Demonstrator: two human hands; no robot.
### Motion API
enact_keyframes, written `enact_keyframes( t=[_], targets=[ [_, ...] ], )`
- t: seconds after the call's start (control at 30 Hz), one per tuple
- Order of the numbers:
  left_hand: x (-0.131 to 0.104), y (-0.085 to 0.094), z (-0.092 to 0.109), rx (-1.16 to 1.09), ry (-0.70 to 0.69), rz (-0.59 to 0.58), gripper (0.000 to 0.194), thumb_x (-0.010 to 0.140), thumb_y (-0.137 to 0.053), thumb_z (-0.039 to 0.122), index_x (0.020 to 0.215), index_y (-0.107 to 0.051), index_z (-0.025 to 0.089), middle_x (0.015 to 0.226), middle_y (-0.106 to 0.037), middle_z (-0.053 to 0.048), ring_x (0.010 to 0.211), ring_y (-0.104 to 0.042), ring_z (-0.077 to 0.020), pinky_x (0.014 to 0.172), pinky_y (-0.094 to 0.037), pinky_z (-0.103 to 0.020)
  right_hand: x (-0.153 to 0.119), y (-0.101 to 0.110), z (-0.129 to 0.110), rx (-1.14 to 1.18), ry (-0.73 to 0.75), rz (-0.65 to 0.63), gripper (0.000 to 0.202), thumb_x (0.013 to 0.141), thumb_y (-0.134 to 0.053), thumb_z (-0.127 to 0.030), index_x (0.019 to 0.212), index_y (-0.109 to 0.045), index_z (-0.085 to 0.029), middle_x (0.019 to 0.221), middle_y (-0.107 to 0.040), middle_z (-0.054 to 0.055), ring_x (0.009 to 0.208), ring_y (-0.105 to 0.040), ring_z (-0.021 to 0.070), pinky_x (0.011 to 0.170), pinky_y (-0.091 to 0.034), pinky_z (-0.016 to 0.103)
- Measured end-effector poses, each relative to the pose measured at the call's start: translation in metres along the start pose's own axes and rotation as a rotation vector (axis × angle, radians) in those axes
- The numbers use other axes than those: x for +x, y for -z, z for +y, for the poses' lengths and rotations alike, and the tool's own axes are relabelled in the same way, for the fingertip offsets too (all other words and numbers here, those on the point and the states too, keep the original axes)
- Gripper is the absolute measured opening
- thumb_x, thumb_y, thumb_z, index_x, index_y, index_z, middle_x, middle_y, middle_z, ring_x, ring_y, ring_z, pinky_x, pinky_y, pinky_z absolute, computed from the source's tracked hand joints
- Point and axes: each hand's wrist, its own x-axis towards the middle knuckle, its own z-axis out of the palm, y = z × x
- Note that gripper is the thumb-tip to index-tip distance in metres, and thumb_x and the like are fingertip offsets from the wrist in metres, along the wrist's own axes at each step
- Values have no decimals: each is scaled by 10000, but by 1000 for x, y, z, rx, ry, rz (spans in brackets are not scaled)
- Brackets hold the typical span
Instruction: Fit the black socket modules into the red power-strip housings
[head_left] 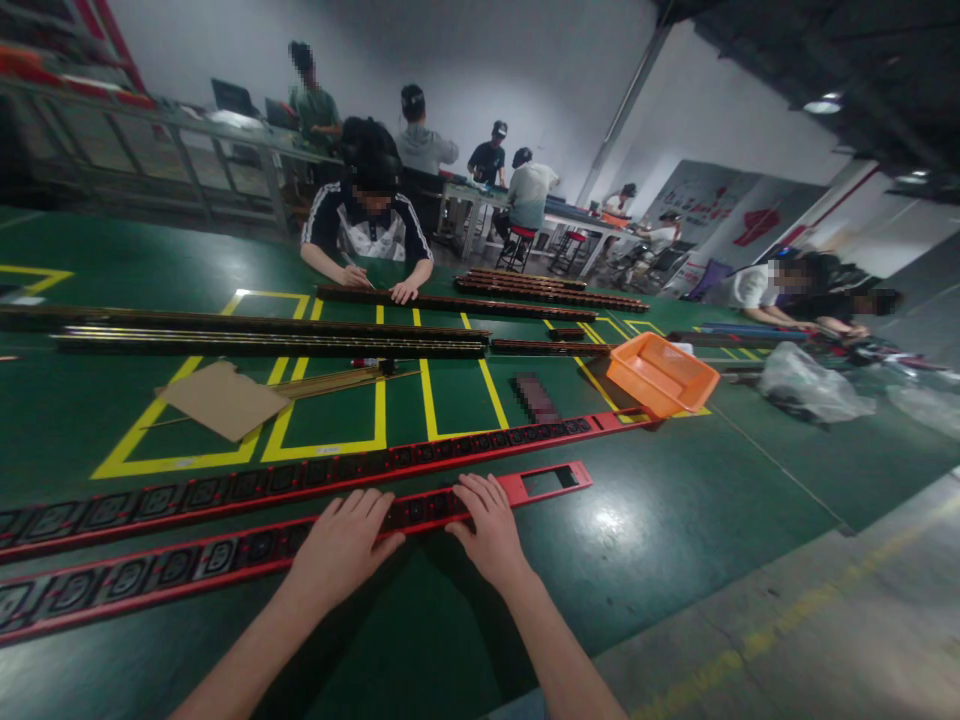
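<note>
A long red strip with black sockets (pixel 257 546) lies across the near part of the green table. My left hand (pixel 346 540) rests over its middle stretch, thumb on the near edge and fingers over the far side. Closer to the strip's right end, my right hand (pixel 484 525) is laid on it in the same way, with the thumb apart from the fingers. The bare end with a rectangular opening sticks out to the right of it. A second red strip (pixel 292 478) lies just beyond, roughly parallel, touched by neither hand.
An orange bin (pixel 660 375) stands at the far strip's right end. Cardboard (pixel 223 400), dark rails (pixel 270 335) and a dark pixelated object (pixel 535 397) lie beyond. Clear plastic bags (pixel 814 382) are at the right. Across the table (pixel 675 520), a person (pixel 367 225) leans over a rail.
</note>
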Motion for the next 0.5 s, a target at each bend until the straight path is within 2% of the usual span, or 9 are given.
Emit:
enact_keyframes(
  t=[0.07,0.2,0.5],
  targets=[
    [6,-3,9,-3,15,28,453,926,-460,472,1226,-607,167,1150,-654,-108,1054,-586,-270,901,-454,-427,0,0,0,6,2,17,395,805,-722,-200,1179,-598,-221,1300,-613,97,1256,-528,257,1133,-346,546],
    [1,-7,4,-17,22,59,475,936,-437,496,1262,-587,186,1163,-648,-105,1047,-583,-261,890,-447,-410,-1,-2,2,-7,37,18,293,812,-716,-192,1085,-614,-224,1294,-616,105,1254,-534,263,1124,-347,557],
    [2,-10,4,-39,28,85,436,925,-466,455,1245,-595,189,1152,-652,-89,1038,-575,-260,872,-448,-414,-2,-4,4,-80,67,10,324,787,-725,-169,1082,-604,-225,1316,-594,104,1262,-518,273,1116,-356,555]
  ],
)
